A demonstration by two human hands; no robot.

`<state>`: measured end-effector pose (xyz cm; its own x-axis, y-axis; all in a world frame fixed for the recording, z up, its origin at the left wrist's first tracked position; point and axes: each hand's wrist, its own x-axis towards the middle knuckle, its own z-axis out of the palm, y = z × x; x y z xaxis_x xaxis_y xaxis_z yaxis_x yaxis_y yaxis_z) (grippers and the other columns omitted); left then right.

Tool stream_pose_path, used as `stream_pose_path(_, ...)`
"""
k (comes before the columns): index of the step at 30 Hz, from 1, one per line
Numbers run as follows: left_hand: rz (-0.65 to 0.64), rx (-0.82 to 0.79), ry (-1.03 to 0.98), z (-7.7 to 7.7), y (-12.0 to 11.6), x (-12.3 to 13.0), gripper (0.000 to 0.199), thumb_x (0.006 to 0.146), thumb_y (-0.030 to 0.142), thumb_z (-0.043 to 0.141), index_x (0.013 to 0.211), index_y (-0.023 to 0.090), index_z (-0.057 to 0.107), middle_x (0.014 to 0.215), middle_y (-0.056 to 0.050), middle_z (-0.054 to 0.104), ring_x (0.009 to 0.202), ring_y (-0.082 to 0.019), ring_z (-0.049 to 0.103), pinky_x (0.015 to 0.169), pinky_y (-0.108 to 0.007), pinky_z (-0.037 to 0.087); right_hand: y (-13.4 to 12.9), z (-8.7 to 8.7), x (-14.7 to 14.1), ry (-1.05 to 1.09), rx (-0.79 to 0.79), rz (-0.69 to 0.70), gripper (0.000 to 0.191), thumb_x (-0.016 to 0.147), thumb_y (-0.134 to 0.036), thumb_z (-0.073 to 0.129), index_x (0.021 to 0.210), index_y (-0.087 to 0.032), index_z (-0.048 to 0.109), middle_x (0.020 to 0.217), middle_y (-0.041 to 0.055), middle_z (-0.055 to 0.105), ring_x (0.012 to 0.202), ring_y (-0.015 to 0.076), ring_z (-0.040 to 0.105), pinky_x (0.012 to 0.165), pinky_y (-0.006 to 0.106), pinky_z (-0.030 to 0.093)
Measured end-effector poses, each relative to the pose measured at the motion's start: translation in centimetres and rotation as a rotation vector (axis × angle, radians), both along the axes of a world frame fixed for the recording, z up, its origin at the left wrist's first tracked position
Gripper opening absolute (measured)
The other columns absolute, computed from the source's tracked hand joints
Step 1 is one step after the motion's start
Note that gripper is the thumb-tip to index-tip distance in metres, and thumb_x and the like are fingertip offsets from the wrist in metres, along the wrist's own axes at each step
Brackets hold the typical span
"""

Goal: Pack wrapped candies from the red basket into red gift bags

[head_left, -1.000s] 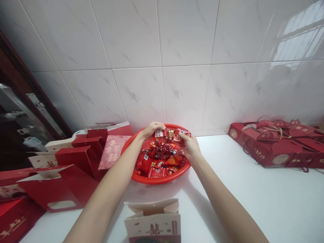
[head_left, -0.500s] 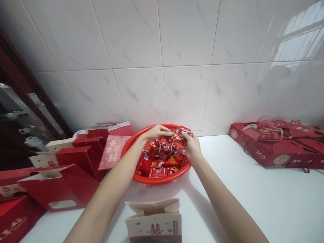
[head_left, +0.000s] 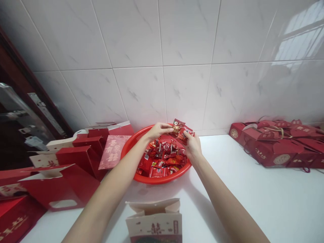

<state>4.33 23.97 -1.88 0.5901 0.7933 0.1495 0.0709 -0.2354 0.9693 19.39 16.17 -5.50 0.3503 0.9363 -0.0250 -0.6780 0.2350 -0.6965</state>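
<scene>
Above the back right of a red plastic basket (head_left: 157, 181), my right hand (head_left: 193, 145) pinches red candy packets (head_left: 186, 134) between thumb and fingers. My left hand (head_left: 160, 131) is closed at the left edge of a red and gold packet (head_left: 178, 127), which overlaps the others. Many red wrapped sweets (head_left: 162, 158) lie in the basket below both hands. Nearer to me stands an open paper box (head_left: 154, 224) with a cream upper part and red print; its inside is mostly hidden.
Open red boxes (head_left: 73, 184) and a pink card (head_left: 113, 152) stand at the left. Closed dark red boxes (head_left: 275, 148) are grouped at the right. A tiled wall (head_left: 187, 98) rises behind the white table (head_left: 253, 189).
The red and gold packet has turned and risen, now showing more of its face above the basket rim. My left hand has shifted slightly right.
</scene>
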Motion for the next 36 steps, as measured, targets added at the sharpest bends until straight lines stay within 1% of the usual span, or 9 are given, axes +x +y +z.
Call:
stream_pose_path(5, -0.087, 0.003, 0.112, 0.2, -0.2, -0.2, 0.032, 0.061, 0.034, 0.089, 0.082, 0.013, 0.077, 0.082, -0.006, 0.076, 0.078, -0.019, 0.068, 0.085, -0.035, 0.051, -0.7, 0.8, -0.3, -0.042, -0.058, 0.030, 0.013, 0.068, -0.012, 0.070, 0.077, -0.018, 0.063, 0.064, -0.0021, 0.069, 0.057, 0.0143, 0.064, 0.051, 0.024, 0.053)
stream_pose_path(8, -0.092, 0.012, 0.100, 0.3, -0.4, -0.2, 0.027, 0.063, 0.033, 0.087, 0.078, 0.014, 0.076, 0.078, -0.004, 0.074, 0.073, -0.017, 0.066, 0.080, -0.033, 0.051, -0.9, 1.0, -0.4, -0.085, -0.044, 0.048, 0.014, 0.066, -0.014, 0.070, 0.078, -0.018, 0.064, 0.065, -0.0024, 0.069, 0.057, 0.0144, 0.063, 0.053, 0.025, 0.052)
stream_pose_path(15, -0.016, 0.030, 0.059, 0.5, -1.2, 0.5, 0.038, 0.062, 0.043, 0.089, 0.084, 0.014, 0.077, 0.083, -0.006, 0.076, 0.077, -0.018, 0.067, 0.077, -0.031, 0.052, -0.6, 0.0, -0.4, -0.225, 0.054, 0.048, 0.024, 0.062, -0.027, 0.077, 0.081, -0.019, 0.066, 0.073, -0.0009, 0.071, 0.067, 0.0174, 0.066, 0.062, 0.029, 0.055)
stream_pose_path(19, 0.003, 0.044, 0.058, 0.6, -1.4, 0.7, 0.042, 0.062, 0.049, 0.088, 0.083, 0.014, 0.078, 0.085, -0.007, 0.077, 0.079, -0.019, 0.068, 0.078, -0.031, 0.052, -1.1, 0.3, -0.4, -0.289, 0.073, 0.111, 0.025, 0.067, -0.030, 0.076, 0.088, -0.021, 0.067, 0.074, -0.0010, 0.071, 0.068, 0.0178, 0.067, 0.055, 0.027, 0.054)
stream_pose_path(22, 0.020, 0.084, 0.053, 0.5, -1.1, 0.7, 0.043, 0.063, 0.052, 0.086, 0.080, 0.014, 0.078, 0.083, -0.007, 0.077, 0.079, -0.020, 0.068, 0.079, -0.032, 0.052, -1.4, 1.0, -0.4, -0.248, 0.032, 0.156, 0.015, 0.076, -0.030, 0.072, 0.086, -0.021, 0.066, 0.077, -0.0004, 0.072, 0.068, 0.0167, 0.068, 0.055, 0.026, 0.056)
stream_pose_path(26, 0.097, 0.077, -0.026, 0.6, -0.7, 0.6, 0.044, 0.059, 0.050, 0.087, 0.080, 0.013, 0.078, 0.080, -0.007, 0.077, 0.075, -0.019, 0.067, 0.077, -0.032, 0.051, -1.2, 1.6, -0.3, -0.055, -0.055, 0.175, 0.010, 0.088, -0.027, 0.058, 0.082, -0.020, 0.061, 0.076, 0.0007, 0.072, 0.065, 0.0152, 0.068, 0.062, 0.030, 0.061)
stream_pose_path(31, 0.228, 0.088, -0.125, 1.1, -0.8, 0.4, 0.037, 0.055, 0.043, 0.087, 0.075, 0.013, 0.076, 0.070, -0.004, 0.074, 0.066, -0.016, 0.064, 0.069, -0.029, 0.051, -0.8, 1.7, 0.0, 0.107, -0.140, 0.143, 0.016, 0.084, -0.020, 0.050, 0.068, -0.021, 0.048, 0.064, 0.0002, 0.066, 0.062, 0.0166, 0.069, 0.059, 0.029, 0.059)
stream_pose_path(33, 0.248, 0.114, -0.140, 1.2, -0.7, 0.3, 0.034, 0.055, 0.041, 0.086, 0.072, 0.014, 0.076, 0.068, -0.003, 0.073, 0.064, -0.016, 0.063, 0.068, -0.029, 0.051, -0.8, 1.5, 0.1, 0.094, -0.156, 0.110, 0.016, 0.081, -0.022, 0.050, 0.065, -0.021, 0.047, 0.065, 0.0001, 0.066, 0.056, 0.0148, 0.065, 0.054, 0.026, 0.055)
stream_pose_path(36, 0.267, 0.146, -0.125, 1.0, -0.5, 0.2, 0.032, 0.057, 0.041, 0.084, 0.069, 0.013, 0.074, 0.066, -0.003, 0.072, 0.063, -0.015, 0.062, 0.068, -0.029, 0.050, -0.7, 1.0, 0.2, -0.006, -0.170, -0.016, 0.016, 0.076, -0.023, 0.050, 0.060, -0.021, 0.052, 0.068, 0.0000, 0.068, 0.050, 0.0114, 0.056, 0.048, 0.023, 0.046)
